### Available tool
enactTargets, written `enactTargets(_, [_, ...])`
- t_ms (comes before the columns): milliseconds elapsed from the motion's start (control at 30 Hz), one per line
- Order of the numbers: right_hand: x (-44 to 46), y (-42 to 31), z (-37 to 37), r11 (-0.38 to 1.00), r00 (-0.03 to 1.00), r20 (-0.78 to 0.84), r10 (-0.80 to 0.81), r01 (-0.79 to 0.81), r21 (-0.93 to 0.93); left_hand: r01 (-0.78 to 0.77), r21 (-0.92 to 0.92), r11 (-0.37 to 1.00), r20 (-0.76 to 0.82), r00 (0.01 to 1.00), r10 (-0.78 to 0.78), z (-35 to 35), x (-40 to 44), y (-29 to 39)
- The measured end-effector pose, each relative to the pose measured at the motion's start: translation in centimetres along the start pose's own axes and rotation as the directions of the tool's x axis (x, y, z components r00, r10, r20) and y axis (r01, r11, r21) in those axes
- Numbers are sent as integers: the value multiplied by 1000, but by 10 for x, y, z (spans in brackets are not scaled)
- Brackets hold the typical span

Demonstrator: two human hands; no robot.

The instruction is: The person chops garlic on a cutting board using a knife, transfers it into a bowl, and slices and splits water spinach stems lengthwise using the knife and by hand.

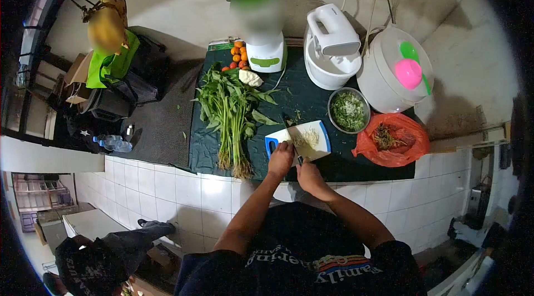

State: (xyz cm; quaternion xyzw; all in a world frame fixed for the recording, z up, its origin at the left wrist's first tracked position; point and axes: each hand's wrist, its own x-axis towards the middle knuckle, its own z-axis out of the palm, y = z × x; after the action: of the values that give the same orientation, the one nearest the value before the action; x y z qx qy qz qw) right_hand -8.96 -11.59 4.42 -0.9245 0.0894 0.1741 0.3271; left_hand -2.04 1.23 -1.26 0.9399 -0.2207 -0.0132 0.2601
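Observation:
A white chopping board with blue ends (319,153) lies near the front edge of the table. My right hand (311,178) is closed around the handle of a knife (289,130), whose dark blade slants across the board. On the board's left part, beside the blade, my left hand (282,157) has its fingers curled down; what they press on is hidden. To the right of the blade is a small heap of pale chopped vegetable (307,138). Left of the board lies a large bunch of leafy greens (231,112) with roots toward me.
Right of the board are a metal bowl of chopped greens (349,110) and a red plastic bag (409,151) with scraps. Behind stand a blender (266,54), a stand mixer (334,40) and a white rice container (384,68). Another person (105,262) is at lower left.

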Motion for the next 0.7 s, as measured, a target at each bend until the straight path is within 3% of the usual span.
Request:
enactTargets(100, [1, 2, 5, 998, 1000, 9, 29, -30, 50, -81, 73, 994, 56, 995, 77, -4, -2, -2])
enactTargets(167, [8, 5, 11, 982, 988, 50, 149, -154, 113, -130, 60, 990, 96, 988, 124, -15, -10, 3])
enactTargets(233, [20, 8, 17, 992, 993, 26, 114, -116, 53, -177, 47, 983, 133, 977, 169, -20, -15, 5])
enactTargets(267, [24, 10, 20, 997, 997, 5, 82, -82, -8, -150, 55, 987, 135, 981, 141, -22, -19, 7])
enactTargets(467, [18, 1, 0, 999, 999, -21, -41, 42, 35, -74, 75, 994, 160, 985, 62, -18, -20, 3])
enactTargets(600, [4, 8, 8, 1000, 1000, -16, -17, 17, 19, 104, -34, 994, 163, 982, -97, -19, -16, 5])
enactTargets(700, [-1, 9, 8, 998, 1000, 18, 7, -8, 68, 68, -92, 993, 77, 995, -61, -17, -15, 5])
